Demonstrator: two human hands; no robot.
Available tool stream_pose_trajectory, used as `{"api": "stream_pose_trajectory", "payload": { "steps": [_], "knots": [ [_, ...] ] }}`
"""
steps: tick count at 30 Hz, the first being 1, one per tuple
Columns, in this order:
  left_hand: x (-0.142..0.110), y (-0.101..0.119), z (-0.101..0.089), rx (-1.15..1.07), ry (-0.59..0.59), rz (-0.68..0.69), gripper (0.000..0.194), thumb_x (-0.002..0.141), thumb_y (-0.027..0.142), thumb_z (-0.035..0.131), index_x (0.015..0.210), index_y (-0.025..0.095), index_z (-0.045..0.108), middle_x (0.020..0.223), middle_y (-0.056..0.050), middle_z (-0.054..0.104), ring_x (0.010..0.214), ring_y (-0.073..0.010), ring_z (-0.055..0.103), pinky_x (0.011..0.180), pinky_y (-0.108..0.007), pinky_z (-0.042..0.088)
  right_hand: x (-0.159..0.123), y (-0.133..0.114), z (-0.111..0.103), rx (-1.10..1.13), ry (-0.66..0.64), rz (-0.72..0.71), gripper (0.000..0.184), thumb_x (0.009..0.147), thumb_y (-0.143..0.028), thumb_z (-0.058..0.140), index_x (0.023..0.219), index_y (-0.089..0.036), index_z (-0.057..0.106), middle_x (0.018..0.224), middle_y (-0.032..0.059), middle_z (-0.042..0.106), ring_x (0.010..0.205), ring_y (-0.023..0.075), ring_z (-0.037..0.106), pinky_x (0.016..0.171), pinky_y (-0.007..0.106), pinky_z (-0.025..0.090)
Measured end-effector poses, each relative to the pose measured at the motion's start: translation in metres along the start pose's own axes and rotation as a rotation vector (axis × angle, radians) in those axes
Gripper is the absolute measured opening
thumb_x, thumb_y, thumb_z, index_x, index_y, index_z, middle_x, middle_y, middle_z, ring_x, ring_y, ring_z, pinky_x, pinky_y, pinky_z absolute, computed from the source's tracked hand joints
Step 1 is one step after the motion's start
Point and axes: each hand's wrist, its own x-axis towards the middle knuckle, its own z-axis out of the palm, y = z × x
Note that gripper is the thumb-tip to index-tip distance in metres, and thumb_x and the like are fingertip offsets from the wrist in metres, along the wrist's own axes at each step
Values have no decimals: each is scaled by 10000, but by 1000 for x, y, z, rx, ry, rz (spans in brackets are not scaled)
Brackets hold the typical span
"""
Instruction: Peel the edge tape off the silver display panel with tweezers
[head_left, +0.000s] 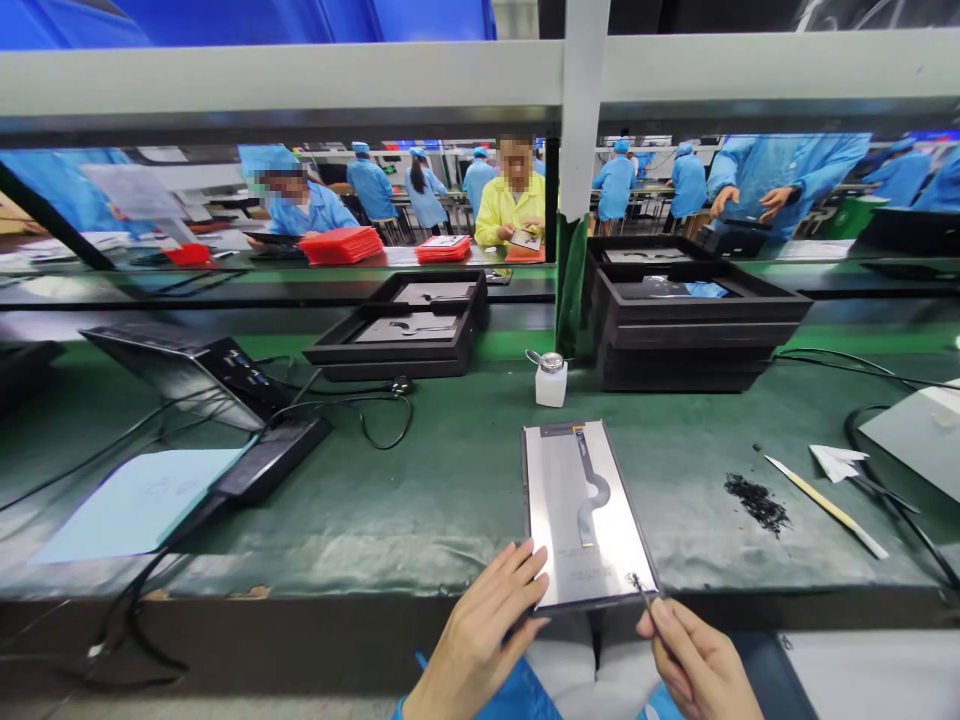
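Note:
A flat LCD panel (pixel 562 510) with a silvery back and a dark rim lies at the bench's front edge. A grey ribbon cable (pixel 596 490) curves down its back. My left hand (pixel 491 620) grips the panel's lower left edge, fingers over the back and thumb at the near side. Between the thumb and fingers of my right hand (pixel 697 655) is a pair of dark tweezers (pixel 647 603). Their tips are at the panel's lower right corner, by a small dark scrap (pixel 635 580); I cannot tell whether they touch it.
Right of the panel are a heap of black scraps (pixel 757 503), a pale pen-like tool (pixel 825 505) and cables. A white dispenser bottle (pixel 551 382) stands behind the panel. Black trays (pixel 690 340) are stacked at back right, others (pixel 397 355) back left. A tilted device (pixel 210 375) stands left. Co-workers sit beyond.

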Motion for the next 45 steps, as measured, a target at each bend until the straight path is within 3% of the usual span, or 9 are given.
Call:
{"api": "stream_pose_trajectory", "payload": {
  "steps": [31, 45],
  "knots": [
    [0, 0, 0, -21, -10, 4, 274, 964, 174, 532, 1232, 145, 585, 1266, -135, 662, 1263, -242, 560, 1075, -419, 464, 2, -14, -17, 52, 112, -29, 552, 668, -682, 753, 671, -148, 617, 463, -119, 265, 433, 29, 117, 413, 195, 80],
    [2, 0, -2, -11, 1, 14, 258, 974, 182, 510, 1217, 142, 587, 1240, -140, 676, 1245, -244, 574, 1066, -415, 469, 2, -27, -26, 44, 190, -61, 565, 627, -687, 773, 693, -134, 682, 471, -107, 260, 449, 49, 123, 412, 206, 102]
  ]
}}
